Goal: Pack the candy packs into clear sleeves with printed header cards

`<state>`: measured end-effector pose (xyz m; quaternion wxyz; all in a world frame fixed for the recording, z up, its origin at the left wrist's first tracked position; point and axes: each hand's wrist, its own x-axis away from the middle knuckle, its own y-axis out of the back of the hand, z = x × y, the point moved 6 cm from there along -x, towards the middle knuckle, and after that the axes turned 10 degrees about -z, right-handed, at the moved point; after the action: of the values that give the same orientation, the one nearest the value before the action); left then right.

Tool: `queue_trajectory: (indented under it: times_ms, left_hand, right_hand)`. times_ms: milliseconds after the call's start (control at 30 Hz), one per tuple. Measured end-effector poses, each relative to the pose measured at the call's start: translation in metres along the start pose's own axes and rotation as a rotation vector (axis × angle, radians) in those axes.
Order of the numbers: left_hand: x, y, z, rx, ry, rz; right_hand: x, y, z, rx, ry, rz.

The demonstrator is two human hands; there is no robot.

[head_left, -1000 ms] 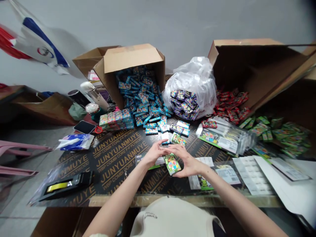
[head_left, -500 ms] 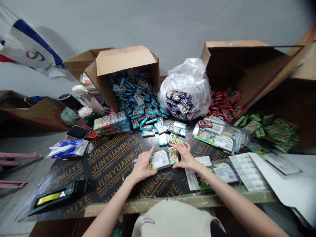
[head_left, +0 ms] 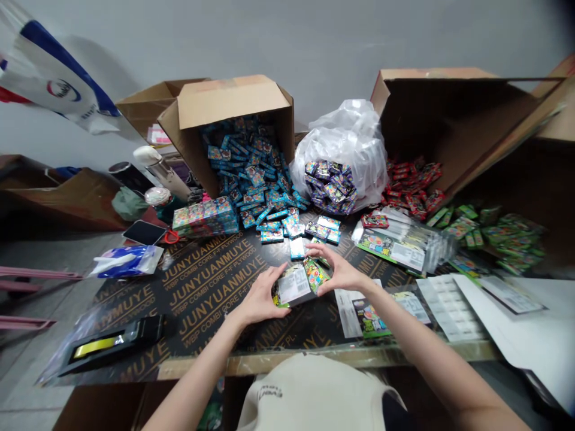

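Black plywood tabletop (head_left: pixel 211 287) printed JUNYUANMUYE in gold, set against a grey wall, with a tipped cardboard carton (head_left: pixel 233 102) spilling blue packs (head_left: pixel 251 179) at the far side, a clear plastic bag (head_left: pixel 345 134) just beyond a heap of purple packs (head_left: pixel 330 188), and a second tipped carton (head_left: pixel 449 114) above red packs (head_left: pixel 413 185) and green packs (head_left: pixel 489 236). Near the table's front edge, two bare hands close together over the board: left hand (head_left: pixel 258 296) curled around a card pack with a white label (head_left: pixel 291 286), thumb and fingers pinching its edges; right hand (head_left: pixel 341 269) arched, fingertips pressed on a green-and-yellow pack (head_left: pixel 315 275) lying against that card. Grip on the pair light but closed, both hands pressing inward, neither spread. Best handling, by the look of it: even pressure from both sides, edges squared, both packs kept low over the bare board and clear of the loose blue packs just beyond the fingertips. Printed sheets (head_left: pixel 449 305) lying flat at right, past the right wrist.
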<state>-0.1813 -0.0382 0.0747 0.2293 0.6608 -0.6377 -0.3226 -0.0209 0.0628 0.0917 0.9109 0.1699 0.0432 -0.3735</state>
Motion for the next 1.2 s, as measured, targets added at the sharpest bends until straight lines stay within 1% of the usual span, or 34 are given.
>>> queue_trajectory:
  times_ms: [100, 200, 267, 333, 400, 467, 533, 567, 633, 700, 767, 833, 933, 967, 1033, 1133, 1200]
  left_hand:
    - [0.000, 0.004, -0.006, 0.062, -0.026, 0.047]
    - [0.003, 0.007, -0.008, 0.091, -0.026, 0.039]
    - [0.004, 0.008, -0.008, 0.112, -0.010, -0.021]
    - [0.004, 0.010, -0.007, 0.130, 0.044, -0.158]
    - [0.005, 0.010, -0.005, 0.156, 0.131, -0.336]
    - [0.005, 0.003, -0.005, 0.236, 0.222, -0.456]
    - [0.005, -0.012, -0.007, 0.409, 0.316, -0.504]
    - [0.005, -0.021, -0.008, 0.528, 0.369, -0.524]
    - [0.007, -0.038, -0.010, 0.806, 0.491, -0.586]
    - [0.009, -0.052, -0.013, 1.070, 0.609, -0.623]
    - [0.009, -0.058, -0.016, 1.256, 0.697, -0.613]
    - [0.006, -0.057, -0.015, 1.331, 0.783, -0.584]
    - [-0.001, -0.051, -0.009, 1.335, 0.871, -0.513]
    - [-0.005, -0.048, -0.008, 1.325, 0.870, -0.481]
    - [-0.012, -0.041, -0.006, 1.293, 0.836, -0.431]
    - [-0.019, -0.031, -0.008, 1.216, 0.772, -0.396]
    - [-0.023, -0.022, -0.011, 1.112, 0.676, -0.378]
  right_hand:
    - [-0.001, -0.002, 0.019, 0.218, 0.099, 0.022]
    - [0.008, -0.012, 0.029, 0.372, 0.185, 0.017]
    - [0.016, -0.019, 0.032, 0.409, 0.211, -0.023]
    - [0.022, -0.022, 0.033, 0.383, 0.190, -0.124]
    - [0.023, -0.021, 0.030, 0.239, 0.098, -0.294]
    - [0.021, -0.020, 0.022, 0.012, -0.063, -0.484]
    - [0.017, -0.022, 0.011, -0.218, -0.243, -0.656]
    - [0.015, -0.025, 0.006, -0.316, -0.327, -0.718]
    - [0.012, -0.030, -0.001, -0.486, -0.451, -0.784]
    - [0.010, -0.036, -0.001, -0.616, -0.513, -0.759]
    - [0.012, -0.038, 0.001, -0.707, -0.525, -0.722]
    - [0.017, -0.037, 0.001, -0.791, -0.534, -0.720]
    - [0.023, -0.034, -0.008, -0.902, -0.599, -0.727]
    - [0.024, -0.034, -0.012, -0.919, -0.634, -0.709]
    - [0.023, -0.034, -0.021, -0.904, -0.714, -0.625]
    - [0.024, -0.031, -0.030, -0.850, -0.810, -0.490]
    - [0.027, -0.027, -0.031, -0.815, -0.806, -0.455]
